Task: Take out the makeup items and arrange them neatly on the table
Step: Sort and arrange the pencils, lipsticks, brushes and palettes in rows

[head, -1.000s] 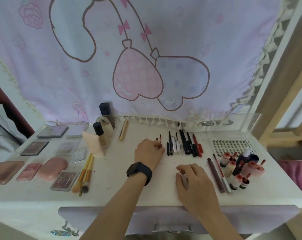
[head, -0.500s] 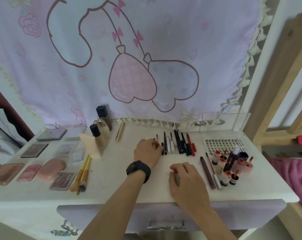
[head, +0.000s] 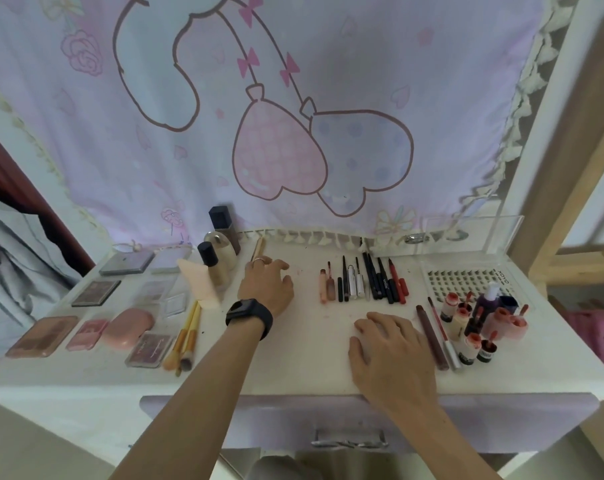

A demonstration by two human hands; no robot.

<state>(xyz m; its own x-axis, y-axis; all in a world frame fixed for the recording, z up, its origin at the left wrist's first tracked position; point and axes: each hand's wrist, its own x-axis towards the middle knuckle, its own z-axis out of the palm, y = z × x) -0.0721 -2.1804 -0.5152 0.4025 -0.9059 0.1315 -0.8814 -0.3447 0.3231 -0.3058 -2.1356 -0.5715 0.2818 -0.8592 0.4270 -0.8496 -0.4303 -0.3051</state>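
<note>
The left hand (head: 265,287), a black watch (head: 248,315) on its wrist, hovers with fingers loosely bent and gripping nothing, just below a gold tube (head: 257,248). The right hand (head: 394,348) lies palm-down and relaxed on the white table (head: 311,362). Between them runs a row of pencils (head: 362,282). Lip tubes (head: 480,323) cluster at the right, and palettes (head: 96,292) and brushes (head: 186,337) lie at the left. A pink cartoon curtain (head: 293,116) hangs behind, beside a wooden frame (head: 577,150).

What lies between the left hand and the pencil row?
Nothing: bare white tabletop separates left hand from the row of slim makeup pencils, head view.
</note>
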